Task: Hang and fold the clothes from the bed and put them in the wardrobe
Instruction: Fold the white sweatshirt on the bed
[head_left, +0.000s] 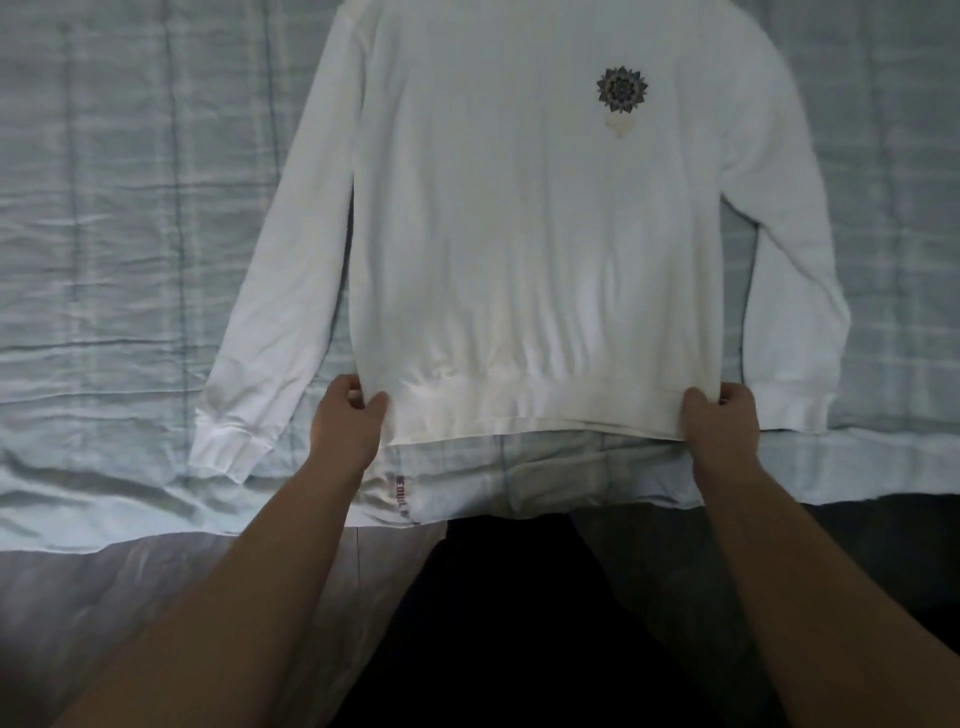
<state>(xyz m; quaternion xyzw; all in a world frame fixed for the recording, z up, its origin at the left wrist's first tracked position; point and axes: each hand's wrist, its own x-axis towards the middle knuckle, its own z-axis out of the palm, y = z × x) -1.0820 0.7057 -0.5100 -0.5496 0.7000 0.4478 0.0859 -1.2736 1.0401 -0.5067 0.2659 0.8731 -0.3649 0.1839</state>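
Note:
A white long-sleeved sweatshirt (530, 218) lies spread flat on the bed, front up, with a small dark flower emblem (622, 89) on the chest. Both sleeves lie straight down its sides. My left hand (349, 415) pinches the hem at the lower left corner, thumb on top of the fabric. At the lower right corner my right hand (719, 415) pinches the hem in the same way. The collar is cut off by the top edge of the view.
The bed carries a pale blue-grey checked cover (104, 218), wrinkled. Its near edge (156, 535) runs across the lower part of the view, with a small label (401, 499) on it. Below the edge is dark floor (519, 623).

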